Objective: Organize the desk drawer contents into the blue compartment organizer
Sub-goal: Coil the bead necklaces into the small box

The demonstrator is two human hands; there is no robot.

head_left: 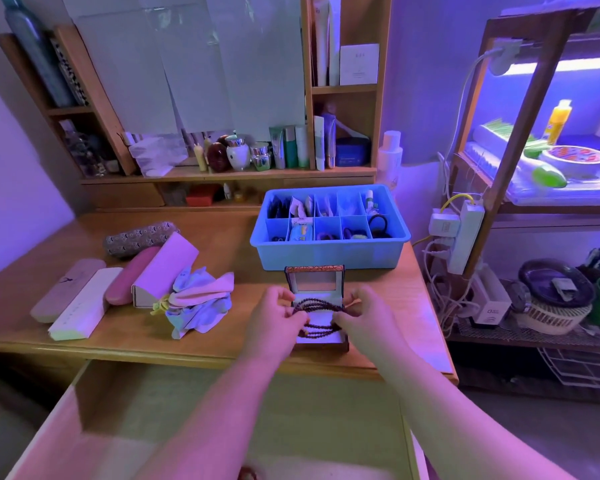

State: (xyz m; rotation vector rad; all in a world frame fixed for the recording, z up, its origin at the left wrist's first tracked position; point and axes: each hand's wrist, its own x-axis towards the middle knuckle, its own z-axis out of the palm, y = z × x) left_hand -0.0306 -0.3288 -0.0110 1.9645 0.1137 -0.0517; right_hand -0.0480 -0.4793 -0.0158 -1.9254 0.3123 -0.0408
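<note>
1. Far left of the desk (222,244): four long cases are laid side by side, angled – a beige case (66,289), a white case (84,306), a pink case (132,278) and an open-ended white box (167,268). A patterned pouch (136,237) is set behind them. The left desk edge is close to the beige case; bare wood is left in front of the row, up to the front edge.
2. A crumpled cloth bundle (198,303) is seen just right of the box, touching it, near the front edge.
3. A strip of bare wood is left between the bundle and the small open box (321,306).
4. The drawer (222,410) is pulled out below the front edge; both forearms are reached over it.
5. The left hand (278,313) is held at the small box's left side, fingers curled, pinching the dark bead string (317,310).
6. The small box sits at the front edge, lid upright; the bead string is draped over its pale lining.
7. The right hand (364,313) is held at the box's right side, fingertips pinching the same string.
8. The blue organizer (329,254) sits just behind the small box, its right wall near the desk's right edge; most compartments already hold small items.
9. Past the right edge, a power strip (465,233) and cables hang close by.
</note>
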